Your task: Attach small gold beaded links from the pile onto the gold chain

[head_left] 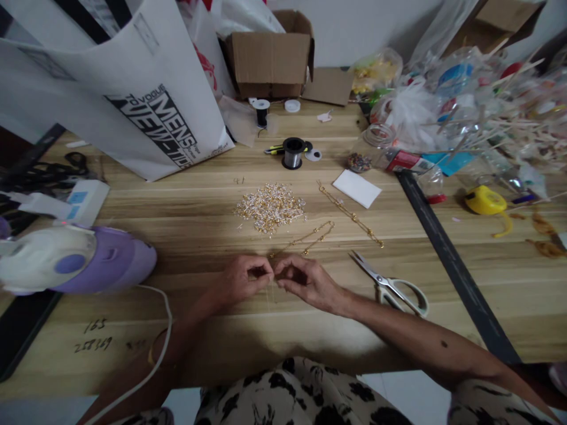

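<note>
Fingertips almost meeting, my left hand and my right hand are both closed in a pinch above the table. A thin pale thread hangs below the left fingertips. What the right fingers pinch is too small to make out. Just beyond them, a gold beaded chain lies in a bend, one end reaching up to the fingertips. Farther right is a second gold beaded chain. A pile of small gold and clear beads lies beyond the hands. Scissors rest, blades partly apart, beside my right forearm.
Wire spools, a folded white paper and a bead jar stand farther back. At left are a purple-white device with a cord and a large paper bag. Clutter and a yellow tape measure fill the right.
</note>
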Demonstrator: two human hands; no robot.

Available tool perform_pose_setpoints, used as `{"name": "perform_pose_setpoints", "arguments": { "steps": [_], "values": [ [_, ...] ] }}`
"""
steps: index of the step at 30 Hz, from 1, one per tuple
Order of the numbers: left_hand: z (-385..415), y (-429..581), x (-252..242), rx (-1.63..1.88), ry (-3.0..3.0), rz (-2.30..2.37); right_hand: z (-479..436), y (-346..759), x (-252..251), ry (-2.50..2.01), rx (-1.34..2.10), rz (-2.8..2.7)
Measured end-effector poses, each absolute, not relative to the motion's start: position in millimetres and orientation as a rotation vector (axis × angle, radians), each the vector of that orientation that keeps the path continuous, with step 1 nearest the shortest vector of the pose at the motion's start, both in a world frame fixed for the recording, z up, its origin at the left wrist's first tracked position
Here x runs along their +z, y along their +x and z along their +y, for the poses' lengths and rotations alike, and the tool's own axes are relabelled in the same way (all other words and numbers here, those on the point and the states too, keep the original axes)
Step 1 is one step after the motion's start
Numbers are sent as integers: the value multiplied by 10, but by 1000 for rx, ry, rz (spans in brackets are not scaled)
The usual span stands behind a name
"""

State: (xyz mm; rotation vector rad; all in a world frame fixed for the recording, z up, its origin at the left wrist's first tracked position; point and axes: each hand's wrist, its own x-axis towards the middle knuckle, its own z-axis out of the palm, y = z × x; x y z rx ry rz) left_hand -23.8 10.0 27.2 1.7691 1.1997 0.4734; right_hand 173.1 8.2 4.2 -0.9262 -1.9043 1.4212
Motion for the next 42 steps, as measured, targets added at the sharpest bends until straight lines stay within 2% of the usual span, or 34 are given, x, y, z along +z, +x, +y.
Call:
{"name": "perform_pose_setpoints", "arguments": {
  "steps": [7, 14, 24, 31, 42],
  "values": [
    [71, -187, 207, 575, 1763, 1208, 60, 1729, -24, -910, 1461, -1844],
    [60, -159, 189, 608, 1793, 1221, 88, 1734, 47, -939, 1340, -1904],
    [85, -183, 254, 535, 1836, 1216, 94, 1743, 63, -889, 1320, -1999],
    [178, -383, 271, 508, 1882, 1453, 100, 1738, 75, -883, 1312, -2013],
    [192, -462, 317, 156, 2133, 1474, 100, 1744, 66, -859, 1282, -2030]
  ]
}}
